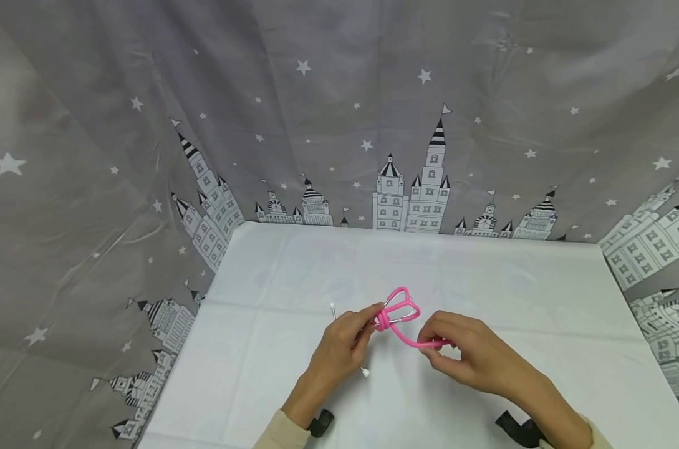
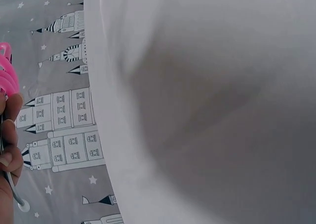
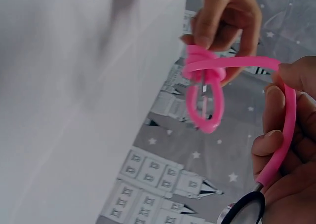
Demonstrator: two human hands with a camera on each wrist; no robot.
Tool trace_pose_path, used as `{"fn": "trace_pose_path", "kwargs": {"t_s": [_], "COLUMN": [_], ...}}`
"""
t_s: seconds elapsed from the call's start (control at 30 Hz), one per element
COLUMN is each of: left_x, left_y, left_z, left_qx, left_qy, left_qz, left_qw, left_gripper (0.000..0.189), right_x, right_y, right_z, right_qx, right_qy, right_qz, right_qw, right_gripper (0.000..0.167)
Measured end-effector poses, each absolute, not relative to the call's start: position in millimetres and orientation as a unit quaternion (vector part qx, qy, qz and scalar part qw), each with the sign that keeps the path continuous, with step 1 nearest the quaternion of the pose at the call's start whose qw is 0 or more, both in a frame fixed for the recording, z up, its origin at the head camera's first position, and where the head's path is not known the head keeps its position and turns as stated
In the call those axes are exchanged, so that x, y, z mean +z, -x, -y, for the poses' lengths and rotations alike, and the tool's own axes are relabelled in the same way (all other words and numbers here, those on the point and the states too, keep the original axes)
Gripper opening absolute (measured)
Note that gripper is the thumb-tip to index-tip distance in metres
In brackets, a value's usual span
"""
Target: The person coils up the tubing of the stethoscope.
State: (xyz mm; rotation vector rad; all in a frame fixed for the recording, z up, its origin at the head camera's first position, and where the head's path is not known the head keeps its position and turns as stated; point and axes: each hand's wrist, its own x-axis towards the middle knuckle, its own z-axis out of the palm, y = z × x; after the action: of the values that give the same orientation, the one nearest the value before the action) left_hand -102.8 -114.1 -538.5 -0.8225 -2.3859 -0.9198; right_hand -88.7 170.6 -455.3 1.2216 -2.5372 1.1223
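A left hand point(image 1: 339, 343) pinches the wound coils point(image 3: 195, 54) of a glossy pink stethoscope point(image 1: 383, 320) at the head view's five o'clock; nearer four, the right hand point(image 1: 465, 349) pinches its smooth, curved tubing point(image 3: 290, 115).

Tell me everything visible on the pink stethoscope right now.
The pink stethoscope has glossy, rubbery-looking tubing wound into a coiled bundle, loops projecting beyond it, silvery metal, two white ear tips and a dark-rimmed round chest piece. It is held over the white table: the left grip holds the bundle; the right grip holds the tubing near the chest piece.
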Motion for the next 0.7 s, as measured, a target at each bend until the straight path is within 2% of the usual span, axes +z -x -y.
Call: {"fn": "trace_pose_path", "kwargs": {"t_s": [0.1, 0.27, 0.43, 0.7], "left_x": [-539, -540, -539, -539], "left_y": [101, 98, 99, 100], "left_z": [111, 106, 104, 102], "left_qx": [-0.333, -0.338, -0.34, -0.334], "left_qy": [0.302, 0.304, 0.31, 0.308], "left_qz": [0.866, 0.867, 0.863, 0.865], "left_qw": [0.218, 0.203, 0.21, 0.214], "left_gripper": [0.049, 0.043, 0.04, 0.041], "right_x": [-449, -442, -437, -432], "right_y": [90, 96, 100, 102], "right_z": [-166, -157, -151, -145], "right_qx": [0.357, 0.322, 0.301, 0.273], "right_qy": [-0.414, -0.449, -0.465, -0.476], "right_qz": [0.835, 0.826, 0.818, 0.818], "right_qw": [0.06, 0.108, 0.153, 0.171], "right_gripper": [0.025, 0.012, 0.013, 0.011]}}
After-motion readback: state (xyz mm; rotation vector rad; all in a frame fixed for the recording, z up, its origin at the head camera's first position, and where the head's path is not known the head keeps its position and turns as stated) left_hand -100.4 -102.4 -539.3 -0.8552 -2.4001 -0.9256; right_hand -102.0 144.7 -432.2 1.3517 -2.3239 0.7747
